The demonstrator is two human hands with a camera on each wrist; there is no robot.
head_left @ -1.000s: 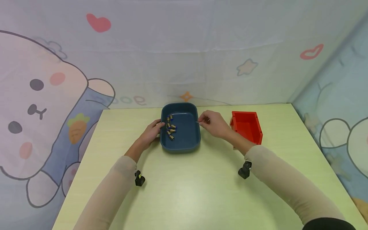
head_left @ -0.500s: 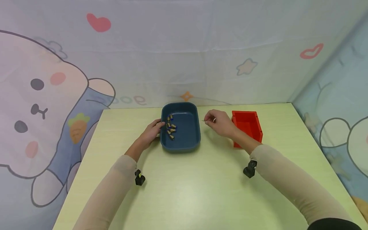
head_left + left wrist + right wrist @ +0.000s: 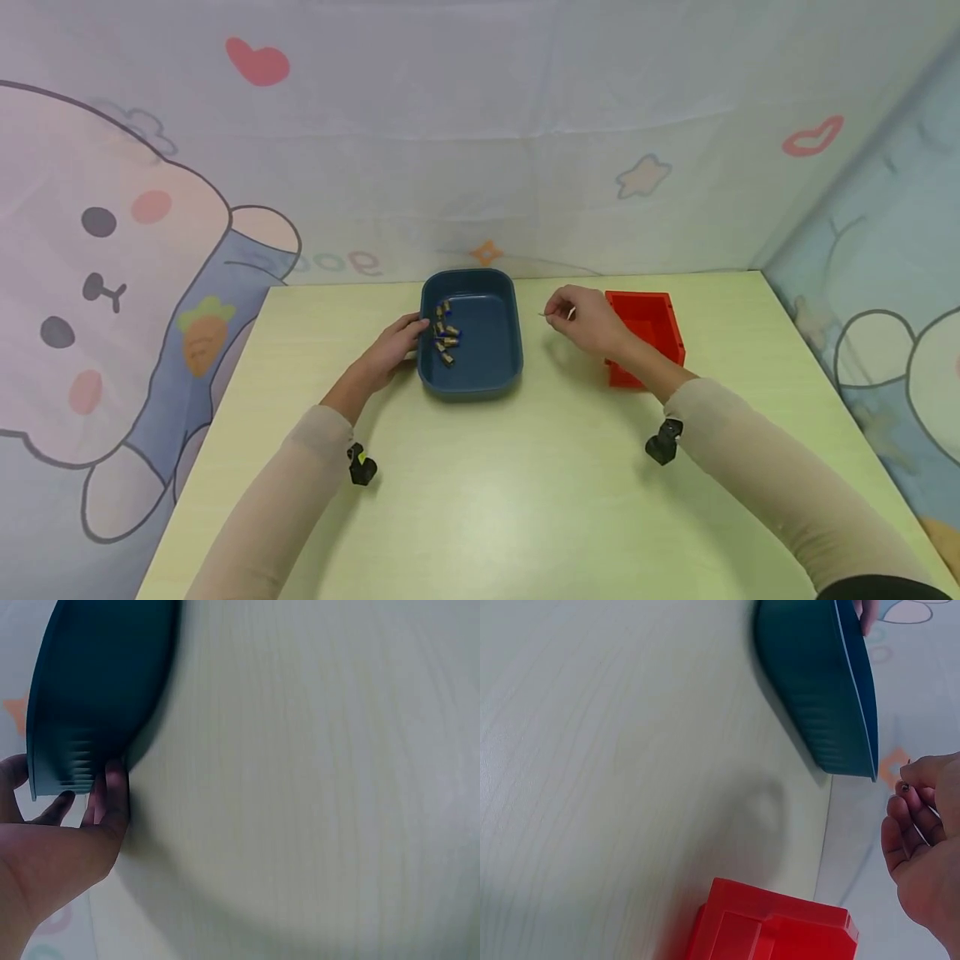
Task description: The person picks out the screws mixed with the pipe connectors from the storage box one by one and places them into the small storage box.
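Note:
A dark blue plastic bin (image 3: 489,343) stands at the back of the table. Several small brass-coloured pieces with blue parts (image 3: 452,331) lie along its left side. My left hand (image 3: 388,350) grips the bin's left wall, thumb over the rim and fingers outside; the left wrist view shows those fingers against the ribbed wall (image 3: 79,761). To the right of the bin, my right hand (image 3: 588,323) is raised above the table. Thumb and fingertips pinch a thin, sliver-like piece (image 3: 542,314), too small to make out; in the right wrist view the fingers mostly hide it.
A red open-topped plastic box (image 3: 651,325) stands behind and beneath my right forearm, partly covered by it. The pale wooden table (image 3: 480,483) meets a printed cloth backdrop (image 3: 420,167) right behind the bin.
My right hand has moved right, from the bin's right rim toward the red box, still pinching the thin piece. My left hand and the bin stay in place.

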